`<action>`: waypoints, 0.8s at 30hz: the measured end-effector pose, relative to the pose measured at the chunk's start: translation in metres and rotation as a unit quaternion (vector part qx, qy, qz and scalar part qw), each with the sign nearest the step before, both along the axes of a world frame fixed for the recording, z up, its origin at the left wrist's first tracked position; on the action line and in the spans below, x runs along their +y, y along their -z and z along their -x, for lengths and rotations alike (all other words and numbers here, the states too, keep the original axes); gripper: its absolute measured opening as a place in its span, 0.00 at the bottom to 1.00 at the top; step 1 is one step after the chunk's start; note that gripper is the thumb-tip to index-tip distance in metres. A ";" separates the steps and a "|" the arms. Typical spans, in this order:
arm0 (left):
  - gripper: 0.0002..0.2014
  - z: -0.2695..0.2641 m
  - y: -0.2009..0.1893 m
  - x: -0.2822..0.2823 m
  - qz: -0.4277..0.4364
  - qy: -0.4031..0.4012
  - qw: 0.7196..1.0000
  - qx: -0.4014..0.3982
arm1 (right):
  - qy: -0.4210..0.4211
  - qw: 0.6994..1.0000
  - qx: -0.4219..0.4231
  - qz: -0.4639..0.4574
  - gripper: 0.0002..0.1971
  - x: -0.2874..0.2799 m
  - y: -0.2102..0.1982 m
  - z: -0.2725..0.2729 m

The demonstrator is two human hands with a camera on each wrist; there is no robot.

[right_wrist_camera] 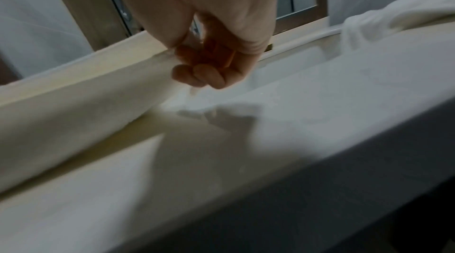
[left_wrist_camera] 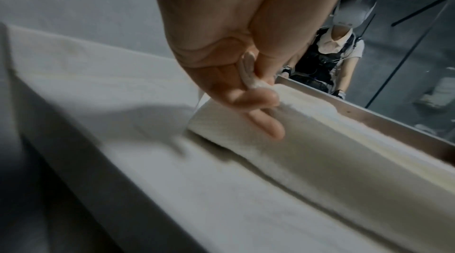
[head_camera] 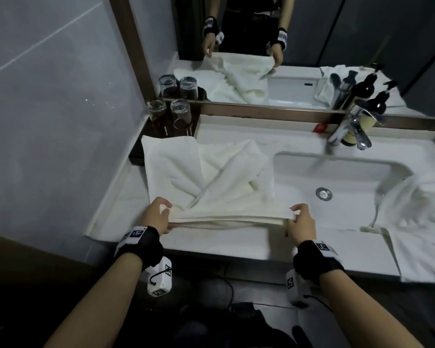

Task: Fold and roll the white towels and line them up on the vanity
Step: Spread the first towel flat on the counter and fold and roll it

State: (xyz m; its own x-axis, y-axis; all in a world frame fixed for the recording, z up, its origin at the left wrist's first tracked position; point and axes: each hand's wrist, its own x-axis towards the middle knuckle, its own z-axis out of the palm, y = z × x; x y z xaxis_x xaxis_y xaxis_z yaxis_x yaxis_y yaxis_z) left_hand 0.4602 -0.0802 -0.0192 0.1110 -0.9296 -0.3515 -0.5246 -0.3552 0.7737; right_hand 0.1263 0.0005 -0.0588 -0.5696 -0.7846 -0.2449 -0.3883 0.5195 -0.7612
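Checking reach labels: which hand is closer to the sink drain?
Right. The right hand pinches the towel's near-right corner, just left of and nearer than the drain. The left hand pinches the opposite corner, a towel's width farther left.

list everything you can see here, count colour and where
towel: 1, white, held stretched over the vanity's front edge
more towels: count unclear, white, heaped left of the sink
crumpled towel: 1, white, right of the sink
vanity: 1, white
sink: 1, white
faucet: 1, chrome
glasses: 2, clear, back left
pump bottle: 1, dark, behind the faucet
mirror: 1
left hand: pinches one towel corner
right hand: pinches the other
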 end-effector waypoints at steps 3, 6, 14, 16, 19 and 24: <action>0.13 0.035 -0.004 0.000 0.010 0.029 1.000 0.007 | 0.045 0.998 0.051 -0.019 0.13 0.016 0.003 0.033; 0.17 0.069 -0.011 -0.006 0.055 0.083 0.995 0.005 | 0.077 0.993 0.075 -0.039 0.13 0.040 0.006 0.055; 0.23 0.072 -0.001 -0.008 0.107 0.101 0.988 -0.053 | -0.145 0.975 0.166 -0.019 0.29 0.069 0.012 0.051; 0.22 0.054 0.017 0.001 0.059 0.086 0.987 -0.122 | -0.179 0.972 0.155 -0.006 0.25 0.062 0.014 0.042; 0.20 0.029 0.036 0.015 0.001 0.061 0.981 -0.187 | -0.182 0.979 0.087 -0.019 0.14 0.049 0.012 0.033; 0.18 0.020 0.043 0.032 -0.013 0.090 0.966 -0.242 | -0.322 0.923 0.205 -0.045 0.23 0.051 0.015 0.042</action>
